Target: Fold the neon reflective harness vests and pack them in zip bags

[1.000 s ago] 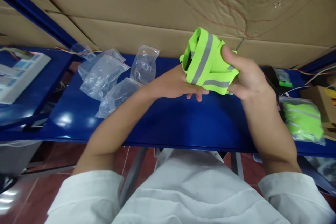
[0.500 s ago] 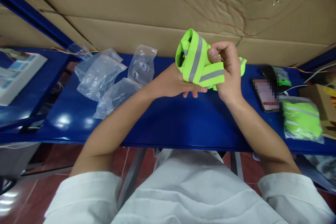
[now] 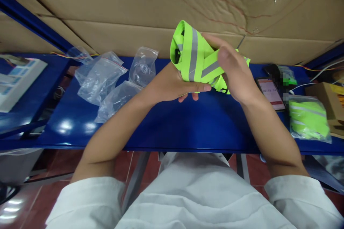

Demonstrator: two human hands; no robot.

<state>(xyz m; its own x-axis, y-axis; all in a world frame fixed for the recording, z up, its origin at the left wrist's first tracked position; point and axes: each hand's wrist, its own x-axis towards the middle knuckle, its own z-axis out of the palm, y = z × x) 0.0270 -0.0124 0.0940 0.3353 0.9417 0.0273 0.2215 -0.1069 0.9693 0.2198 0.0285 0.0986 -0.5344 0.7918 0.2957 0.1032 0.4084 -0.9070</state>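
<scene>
Both hands are closed on a fluorescent garment (image 3: pixel 190 55), lime green with grey reflective bands, held in the air above the blue table (image 3: pixel 174 125) and touching nothing else. The left hand (image 3: pixel 172 86) cups it from below, fingers curled under the bundle and their tips showing at its lower edge. The right hand (image 3: pixel 236 76) clamps over it from the other side, thumb pressed flat on a band that crosses the bundle at a slant. The cloth is gathered into a tight, roughly upright roll with one open fold at the top (what sits inside that fold cannot be made out). Judging by the grip, the work in hand is compacting the garment, with a strap end being drawn round the roll. Any further tightening would call for the left hand's cup to stay firm while the right thumb pins the band, since the springy cloth looks ready to loosen. To the outside of the left hand, well apart, lie several empty clear bags (image 3: pixel 100 77), with a white device (image 3: pixel 16 78) beyond them. Near the right wrist is a phone (image 3: pixel 271 93), and further out a bagged garment (image 3: pixel 309 120) of the same colour beside a small carton (image 3: pixel 326 100). Cardboard sheets (image 3: pixel 129 14) stand behind the hands.
</scene>
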